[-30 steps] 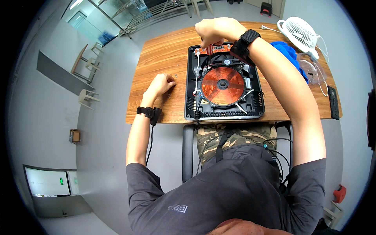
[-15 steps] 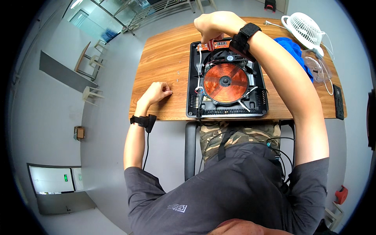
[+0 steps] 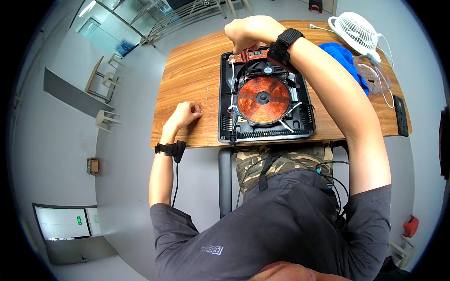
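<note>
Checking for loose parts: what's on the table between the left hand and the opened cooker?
Head view: a few small screws lie on bare wood between the left hand and the opened induction cooker.

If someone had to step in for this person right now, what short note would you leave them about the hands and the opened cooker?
Right hand: at the far edge of the opened induction cooker, fingers on the orange control board; I cannot tell if it grips a tool.
Left hand: loosely curled on the wooden table, beside small loose screws.
Done: top cover off, copper coil exposed.
Left: the control board is not yet out; the coil is in place too.
</note>
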Demonstrator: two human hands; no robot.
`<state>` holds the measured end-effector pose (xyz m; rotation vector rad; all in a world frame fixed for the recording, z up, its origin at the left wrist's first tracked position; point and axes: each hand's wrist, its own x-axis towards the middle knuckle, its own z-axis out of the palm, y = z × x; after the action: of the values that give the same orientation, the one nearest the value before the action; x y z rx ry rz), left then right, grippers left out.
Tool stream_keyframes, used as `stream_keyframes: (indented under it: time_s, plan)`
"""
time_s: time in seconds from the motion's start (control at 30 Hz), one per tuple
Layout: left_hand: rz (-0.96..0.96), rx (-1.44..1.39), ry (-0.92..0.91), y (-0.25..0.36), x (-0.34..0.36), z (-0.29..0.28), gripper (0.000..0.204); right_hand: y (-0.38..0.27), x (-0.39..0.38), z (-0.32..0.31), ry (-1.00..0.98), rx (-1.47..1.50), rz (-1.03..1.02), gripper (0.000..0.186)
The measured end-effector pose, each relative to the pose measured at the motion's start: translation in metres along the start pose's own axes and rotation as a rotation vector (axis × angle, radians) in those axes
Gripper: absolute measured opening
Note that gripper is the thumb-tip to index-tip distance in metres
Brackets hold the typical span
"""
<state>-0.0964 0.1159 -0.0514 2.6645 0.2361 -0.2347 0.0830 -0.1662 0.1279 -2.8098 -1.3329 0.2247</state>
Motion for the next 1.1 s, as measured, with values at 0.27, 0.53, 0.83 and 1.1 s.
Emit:
stream_keyframes:
  time_s: [0.27,0.53,0.83,1.1]
  plan:
    - [0.055,0.037,0.040,0.002,-0.009,0.001,0.013,0.001,0.007,0.003,-0.003,0.002,0.014,0.025]
    - [0.040,-0.007,0.083,0.016,-0.016,-0.020,0.018,0.001,0.007,0.002,-0.029,-0.012,-0.005,0.030]
    - [0.351,-0.103,0.284,0.039,-0.005,-0.021,0.020,0.002,-0.002,-0.018,-0.056,-0.044,-0.085,0.040]
    - [0.473,-0.132,0.288,0.070,-0.004,-0.016,0.030,-0.004,-0.007,-0.045,0.031,0.035,-0.244,0.038]
